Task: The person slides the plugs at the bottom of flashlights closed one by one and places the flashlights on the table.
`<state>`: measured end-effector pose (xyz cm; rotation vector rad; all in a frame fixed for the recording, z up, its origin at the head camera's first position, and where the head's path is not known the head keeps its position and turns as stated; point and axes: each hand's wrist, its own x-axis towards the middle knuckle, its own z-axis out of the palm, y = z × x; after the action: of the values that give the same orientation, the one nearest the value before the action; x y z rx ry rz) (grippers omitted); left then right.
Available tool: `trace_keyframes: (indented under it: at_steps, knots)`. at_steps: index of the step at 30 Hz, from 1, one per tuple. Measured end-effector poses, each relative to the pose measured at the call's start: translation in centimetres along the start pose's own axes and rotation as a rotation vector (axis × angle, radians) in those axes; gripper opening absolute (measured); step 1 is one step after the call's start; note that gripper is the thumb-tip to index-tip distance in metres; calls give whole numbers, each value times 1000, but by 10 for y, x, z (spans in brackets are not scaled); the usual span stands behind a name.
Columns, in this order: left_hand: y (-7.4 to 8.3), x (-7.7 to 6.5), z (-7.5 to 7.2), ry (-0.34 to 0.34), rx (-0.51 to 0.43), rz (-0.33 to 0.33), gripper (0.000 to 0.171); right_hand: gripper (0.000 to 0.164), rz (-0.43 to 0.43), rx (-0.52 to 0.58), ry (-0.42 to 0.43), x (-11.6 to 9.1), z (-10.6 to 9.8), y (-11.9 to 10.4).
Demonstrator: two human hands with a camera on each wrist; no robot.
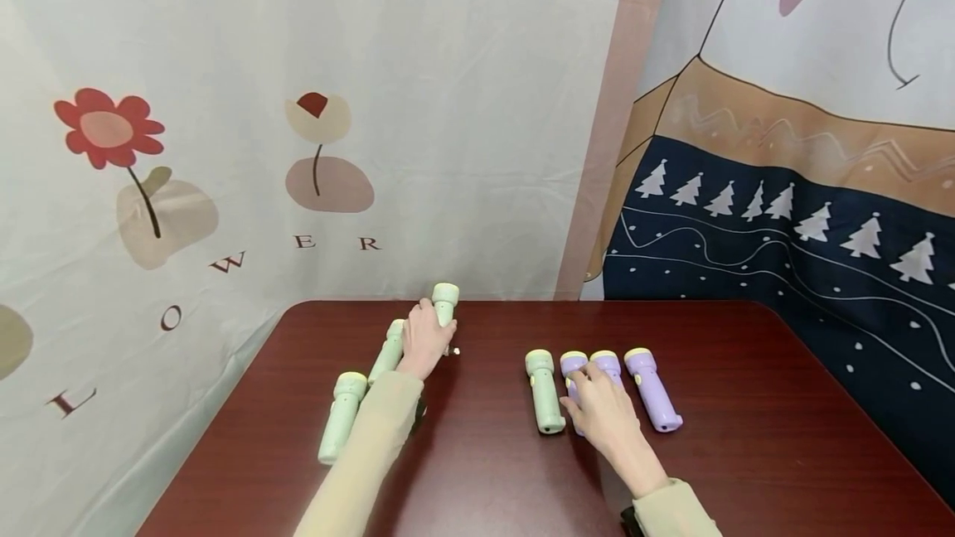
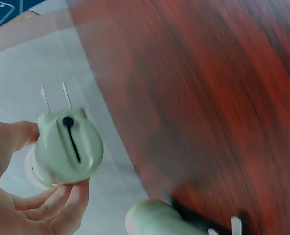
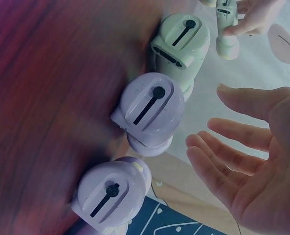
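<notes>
Left hand [image 1: 425,340]: fingers and thumb curled round a green flashlight [image 1: 445,297] at the far side of the table [image 1: 485,471]; grip appears sound. Whether that flashlight touches the tabletop I cannot tell. Its two metal pins [image 2: 67,96] stand out from the tail end and, in my judgement, could snag; keep them clear of the middle green flashlight [image 1: 390,350], just beside the hand. The near green flashlight [image 1: 342,417] continues that slanting row. If setting down, lower it level and release only once it lies steady, since a round barrel may roll.

Right hand [image 1: 606,413]: fingers spread, holding nothing, above two partly hidden purple flashlights [image 1: 605,361]. Recommended: approach from above and close on one barrel only, without nudging the right-hand green flashlight [image 1: 545,392] or the outer purple flashlight [image 1: 653,390] on either side.
</notes>
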<state>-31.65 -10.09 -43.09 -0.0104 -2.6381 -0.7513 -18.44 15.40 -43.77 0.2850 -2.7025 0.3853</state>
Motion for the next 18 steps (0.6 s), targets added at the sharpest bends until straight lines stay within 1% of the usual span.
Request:
trace_keyframes:
  at_steps: [4, 6, 11, 15, 18]
  knots:
    - [7, -8, -2, -9, -19, -32, 41, 27, -44, -8, 61, 0, 1, -1]
    - [12, -12, -3, -26, -25, -47, 44, 26, -66, -16, 90, 0, 2, -2]
    - [22, -23, -4, -61, -101, -101, 51, 29, -116, -20, 161, 2, 4, -5]
    - [30, -31, -2, -47, -169, -126, 51, 32, -141, -11, 189, 2, 6, -8]
    - [36, -37, -2, -40, -208, -125, 50, 33, -144, -10, 191, 3, 6, -12]
